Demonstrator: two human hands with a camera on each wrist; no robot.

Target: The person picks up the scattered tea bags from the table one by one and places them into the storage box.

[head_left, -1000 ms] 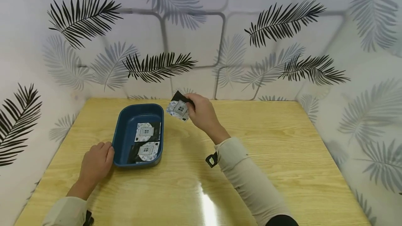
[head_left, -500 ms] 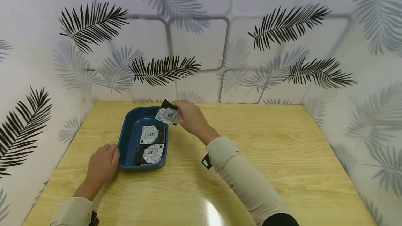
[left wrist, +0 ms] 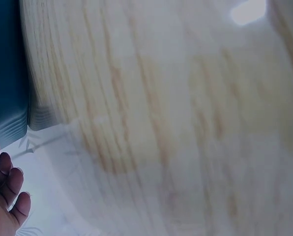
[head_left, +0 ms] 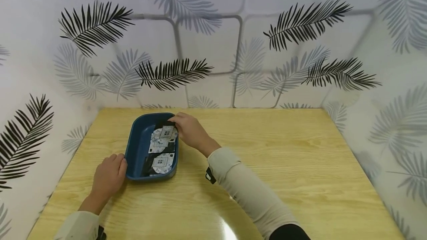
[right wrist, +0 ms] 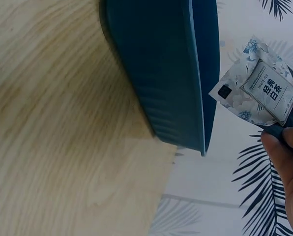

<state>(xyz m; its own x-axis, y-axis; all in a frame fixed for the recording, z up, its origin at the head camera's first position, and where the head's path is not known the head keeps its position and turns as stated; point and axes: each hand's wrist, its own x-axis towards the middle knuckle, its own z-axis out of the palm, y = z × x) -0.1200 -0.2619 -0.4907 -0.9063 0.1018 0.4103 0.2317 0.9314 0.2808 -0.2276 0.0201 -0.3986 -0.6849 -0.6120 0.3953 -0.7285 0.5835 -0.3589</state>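
A tea bag sachet point(right wrist: 270, 90), white with blue flowers, a black end and a "WHITE TEA" label, is pinched at its dark edge between the thumb and fingers of my right hand point(head_left: 190, 130). In the head view this sachet hangs over the right side of a blue plastic bin point(head_left: 136, 155), overlapping a second sachet point(head_left: 160, 145) below it. Another sachet point(head_left: 162, 161) lies in the near part of the bin. My left hand point(head_left: 108, 176) rests beside the bin's left wall, fingers loosely bent in the left wrist view; whether they touch the wall cannot be told.
The bin stands on the left half of a light wood table point(head_left: 283, 162). Behind the table rises a pale wall point(head_left: 213, 47) with a leaf pattern, and similar surfaces border both sides.
My right hand has moved left and down with the sachet, from right of the bin to over its right side. My left hand stays by the bin.
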